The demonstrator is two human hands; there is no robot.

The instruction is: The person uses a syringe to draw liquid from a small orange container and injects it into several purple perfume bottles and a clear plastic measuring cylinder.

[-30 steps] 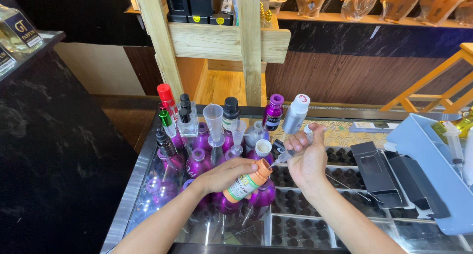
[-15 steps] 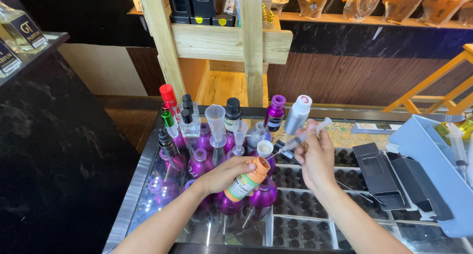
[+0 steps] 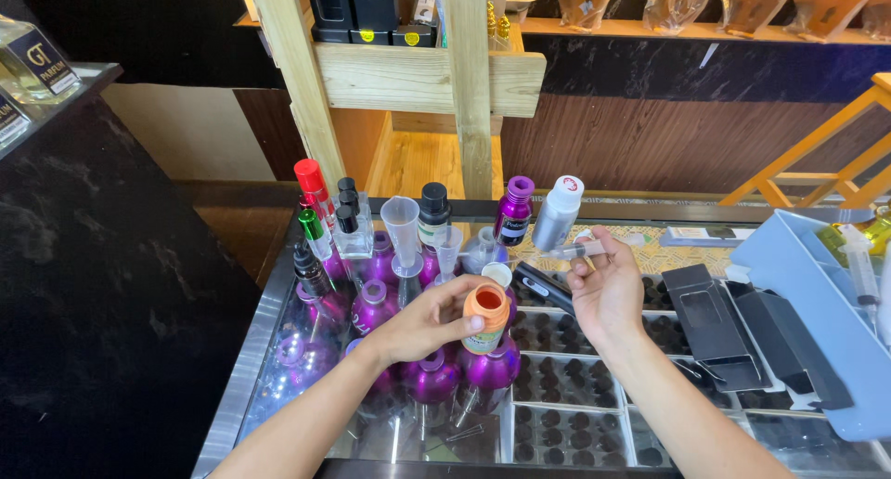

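Syringe [image 3: 583,250], seemingly clear, sits pinched in the right hand's [image 3: 608,293] fingers above the glass bench [image 3: 650,442]. Left hand [image 3: 429,323] fingers clamp an open orange bottle [image 3: 485,318] over purple bottles [image 3: 432,377]. Drawing step; next needs the tip aligned with the mouth.

This is a small perfume shop counter. A glass display case [image 3: 594,414] fills the lower middle of the frame, with rows of small dark vials beneath its top. Purple metal bottles [image 3: 432,377] and funnels [image 3: 402,221] crowd its left part. Boxed perfume [image 3: 32,61] stands at upper left, and wooden shelving [image 3: 427,75] holds stock along the top.
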